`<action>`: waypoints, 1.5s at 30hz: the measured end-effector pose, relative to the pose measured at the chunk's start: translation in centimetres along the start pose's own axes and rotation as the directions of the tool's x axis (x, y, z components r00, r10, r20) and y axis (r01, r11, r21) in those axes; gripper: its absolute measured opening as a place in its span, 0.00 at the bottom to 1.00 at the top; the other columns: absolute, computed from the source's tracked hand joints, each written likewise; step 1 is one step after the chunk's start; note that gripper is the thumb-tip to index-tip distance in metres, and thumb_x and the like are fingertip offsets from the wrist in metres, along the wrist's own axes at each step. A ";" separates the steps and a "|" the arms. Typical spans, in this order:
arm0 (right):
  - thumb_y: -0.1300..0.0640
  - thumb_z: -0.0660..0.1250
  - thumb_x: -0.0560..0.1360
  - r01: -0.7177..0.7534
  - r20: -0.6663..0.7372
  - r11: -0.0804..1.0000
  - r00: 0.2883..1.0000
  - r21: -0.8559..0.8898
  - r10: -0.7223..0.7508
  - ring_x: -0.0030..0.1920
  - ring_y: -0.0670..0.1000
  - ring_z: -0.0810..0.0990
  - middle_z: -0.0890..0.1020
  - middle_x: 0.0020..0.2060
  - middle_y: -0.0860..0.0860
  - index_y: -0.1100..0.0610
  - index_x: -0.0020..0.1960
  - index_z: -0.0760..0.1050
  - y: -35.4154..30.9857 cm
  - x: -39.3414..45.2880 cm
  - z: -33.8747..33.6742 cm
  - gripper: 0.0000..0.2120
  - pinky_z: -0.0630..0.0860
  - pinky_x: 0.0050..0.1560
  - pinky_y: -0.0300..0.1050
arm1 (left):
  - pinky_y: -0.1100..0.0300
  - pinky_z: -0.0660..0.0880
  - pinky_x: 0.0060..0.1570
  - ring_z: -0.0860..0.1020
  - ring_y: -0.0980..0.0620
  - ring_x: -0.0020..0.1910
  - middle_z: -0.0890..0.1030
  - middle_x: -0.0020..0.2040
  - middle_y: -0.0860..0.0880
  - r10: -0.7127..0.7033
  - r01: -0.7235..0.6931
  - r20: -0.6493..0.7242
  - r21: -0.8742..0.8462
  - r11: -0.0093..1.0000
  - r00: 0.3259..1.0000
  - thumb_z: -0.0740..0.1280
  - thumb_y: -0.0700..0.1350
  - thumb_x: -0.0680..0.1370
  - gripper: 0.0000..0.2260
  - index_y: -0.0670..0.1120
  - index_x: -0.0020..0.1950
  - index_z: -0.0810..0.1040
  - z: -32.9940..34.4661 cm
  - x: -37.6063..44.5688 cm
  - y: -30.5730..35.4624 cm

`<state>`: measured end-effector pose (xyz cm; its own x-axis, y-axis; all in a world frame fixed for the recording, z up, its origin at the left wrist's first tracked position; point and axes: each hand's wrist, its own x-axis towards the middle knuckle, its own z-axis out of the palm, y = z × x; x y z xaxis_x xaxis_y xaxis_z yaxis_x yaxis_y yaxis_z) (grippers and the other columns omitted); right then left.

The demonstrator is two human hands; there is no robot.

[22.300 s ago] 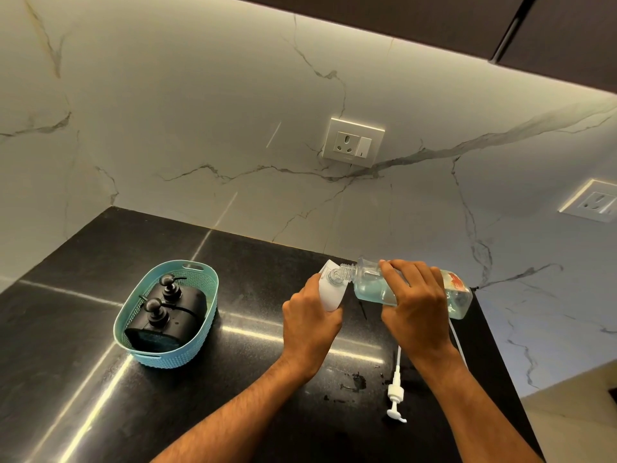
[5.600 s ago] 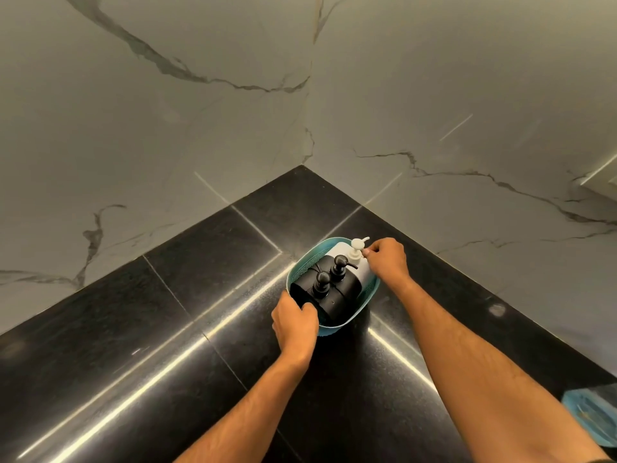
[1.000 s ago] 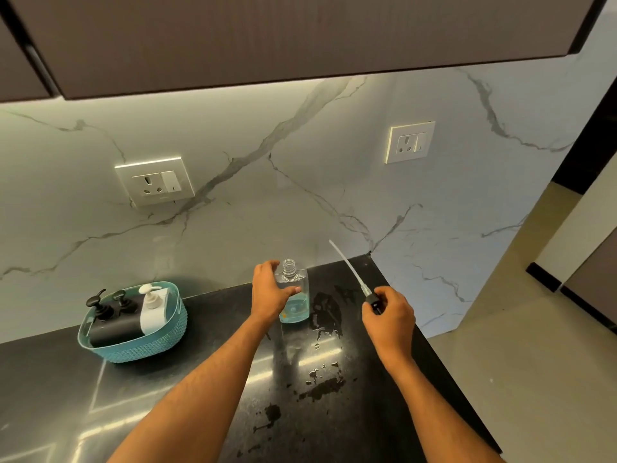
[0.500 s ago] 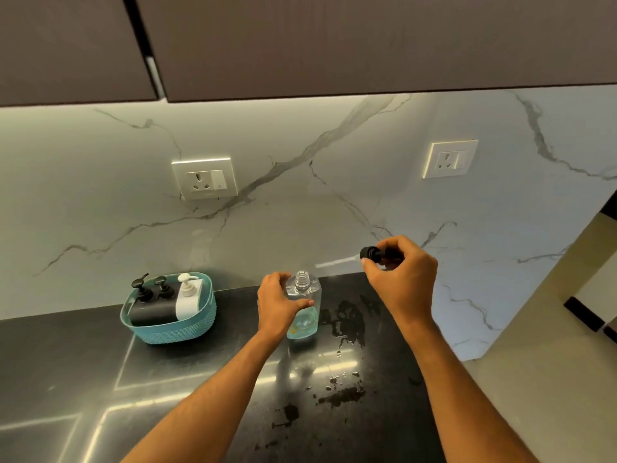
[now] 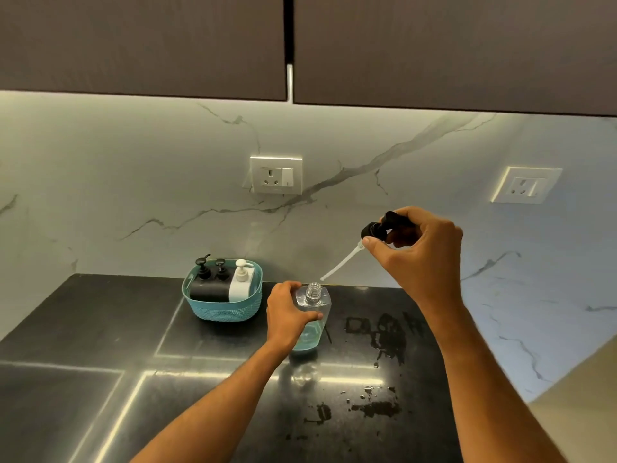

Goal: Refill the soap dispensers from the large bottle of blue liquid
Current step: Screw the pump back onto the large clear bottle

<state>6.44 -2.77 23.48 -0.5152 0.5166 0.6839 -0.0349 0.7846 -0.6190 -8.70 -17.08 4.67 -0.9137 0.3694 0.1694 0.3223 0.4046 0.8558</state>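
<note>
A clear bottle [image 5: 314,300] with blue liquid in its lower part stands upright on the black counter [image 5: 100,345], its neck uncapped. My left hand [image 5: 288,315] grips its side. My right hand [image 5: 417,252] holds a black pump head [image 5: 377,228] above and to the right of the bottle. The pump's white tube [image 5: 340,262] slants down to the left, its tip just above the bottle's mouth. A teal basket [image 5: 220,309] at the back holds two black dispensers [image 5: 208,282] and a white dispenser [image 5: 242,284].
Spilled liquid [image 5: 384,332] spreads on the counter right of the bottle, with more drops [image 5: 377,407] nearer me. The counter ends at the right, close to my right forearm. Two wall sockets [image 5: 276,175] sit on the marble backsplash under dark cabinets [image 5: 143,45].
My right hand has turned the pump so its tube points down toward the bottle's mouth. My left hand keeps its grip on the bottle. The view has shifted left.
</note>
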 end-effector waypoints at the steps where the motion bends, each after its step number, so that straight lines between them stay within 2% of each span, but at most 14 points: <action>1: 0.50 0.82 0.68 0.000 0.015 1.000 1.000 0.000 0.000 0.38 0.45 0.84 0.85 0.38 0.46 0.55 0.48 0.84 -0.3 0.0 0.3 0.14 0.82 0.43 0.38 | 0.56 0.79 0.58 0.79 0.52 0.53 0.79 0.55 0.50 -0.002 0.002 -0.003 -0.004 1.000 1.000 0.87 0.46 0.59 0.33 0.47 0.60 0.79 -0.2 -0.1 -0.1; 5: 0.52 0.82 0.68 0.016 0.065 1.000 0.998 -0.021 -0.014 0.37 0.46 0.84 0.86 0.38 0.49 0.57 0.47 0.84 -0.7 -0.4 1.5 0.13 0.82 0.43 0.41 | 0.59 0.79 0.57 0.80 0.53 0.52 0.79 0.54 0.51 0.001 -0.001 -0.008 -0.007 1.000 1.000 0.87 0.46 0.58 0.33 0.48 0.60 0.79 -0.4 -0.5 -0.4; 10: 0.52 0.82 0.67 0.030 0.133 0.997 0.991 -0.071 -0.021 0.36 0.42 0.82 0.86 0.39 0.48 0.57 0.47 0.83 0.0 -0.8 3.5 0.14 0.74 0.39 0.25 | 0.61 0.78 0.57 0.79 0.54 0.53 0.79 0.55 0.51 -0.003 0.003 0.012 -0.016 1.000 1.000 0.87 0.48 0.59 0.34 0.49 0.61 0.78 -0.2 -1.0 -0.7; 12: 0.53 0.83 0.66 0.038 0.184 0.996 0.983 -0.079 -0.023 0.38 0.44 0.82 0.86 0.41 0.49 0.58 0.49 0.83 0.6 -1.0 4.6 0.15 0.76 0.41 0.26 | 0.62 0.78 0.57 0.79 0.54 0.54 0.79 0.56 0.52 -0.012 0.012 0.027 -0.026 1.000 1.000 0.87 0.48 0.59 0.34 0.49 0.62 0.77 -0.1 -1.3 -0.8; 15: 0.55 0.83 0.65 0.012 0.275 0.997 0.961 -0.077 0.010 0.42 0.48 0.84 0.86 0.45 0.51 0.58 0.53 0.82 1.6 -1.4 6.3 0.19 0.82 0.46 0.37 | 0.64 0.77 0.56 0.79 0.55 0.54 0.78 0.56 0.53 -0.013 0.014 0.047 -0.024 1.000 0.999 0.87 0.48 0.60 0.35 0.50 0.63 0.77 0.1 -1.7 -0.9; 20: 0.56 0.83 0.64 -0.035 0.397 0.995 0.915 -0.092 0.069 0.43 0.48 0.83 0.84 0.46 0.51 0.57 0.56 0.80 3.5 -2.9 9.4 0.23 0.83 0.47 0.40 | 0.61 0.79 0.56 0.79 0.56 0.52 0.78 0.54 0.54 0.011 -0.011 0.061 -0.004 1.000 0.998 0.87 0.49 0.58 0.34 0.50 0.60 0.78 0.1 -2.0 -0.9; 27: 0.59 0.81 0.64 -0.148 0.509 0.980 0.839 -0.130 0.194 0.39 0.40 0.81 0.81 0.42 0.45 0.53 0.57 0.77 5.9 -5.9 11.9 0.24 0.78 0.40 0.28 | 0.57 0.80 0.54 0.79 0.57 0.51 0.78 0.52 0.55 0.033 -0.030 0.076 -0.030 0.999 0.997 0.86 0.50 0.58 0.32 0.52 0.58 0.77 0.0 -2.2 -1.6; 31: 0.60 0.81 0.64 -0.178 0.489 0.974 0.843 -0.140 0.225 0.38 0.39 0.81 0.80 0.40 0.41 0.53 0.56 0.78 6.8 -7.2 12.7 0.23 0.76 0.39 0.26 | 0.59 0.80 0.53 0.79 0.58 0.51 0.78 0.52 0.56 0.048 -0.044 0.088 -0.043 0.998 0.995 0.86 0.50 0.57 0.33 0.52 0.58 0.77 -0.2 -1.8 -2.1; 37: 0.58 0.80 0.64 -0.228 0.424 0.970 0.873 -0.079 0.240 0.41 0.37 0.83 0.82 0.38 0.41 0.51 0.53 0.79 7.1 -8.1 13.7 0.20 0.81 0.42 0.32 | 0.61 0.79 0.50 0.78 0.59 0.50 0.77 0.51 0.57 0.077 -0.076 0.160 -0.012 0.997 0.984 0.84 0.53 0.57 0.31 0.55 0.56 0.75 -0.7 -0.7 -2.9; 41: 0.55 0.80 0.65 -0.240 0.376 0.969 0.894 -0.056 0.243 0.42 0.38 0.83 0.83 0.39 0.40 0.51 0.50 0.81 7.3 -8.6 14.3 0.15 0.81 0.42 0.32 | 0.65 0.78 0.51 0.78 0.60 0.51 0.76 0.53 0.58 0.106 -0.112 0.214 0.017 0.994 0.971 0.84 0.53 0.58 0.33 0.57 0.60 0.77 -0.8 -0.3 -2.9; 45: 0.52 0.81 0.66 -0.238 0.347 0.970 0.907 -0.047 0.240 0.42 0.41 0.83 0.81 0.41 0.40 0.50 0.50 0.83 7.6 -9.3 14.7 0.15 0.80 0.44 0.31 | 0.64 0.79 0.53 0.78 0.60 0.52 0.76 0.53 0.59 0.120 -0.125 0.218 0.010 0.992 0.968 0.84 0.53 0.59 0.33 0.54 0.62 0.79 -0.7 -0.3 -3.3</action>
<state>-1.62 -6.62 6.73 -0.7726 0.5375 0.3379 0.1293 0.6543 -0.7451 -9.67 -19.17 2.12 -0.7922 0.5890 0.1600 0.4364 0.3634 0.8231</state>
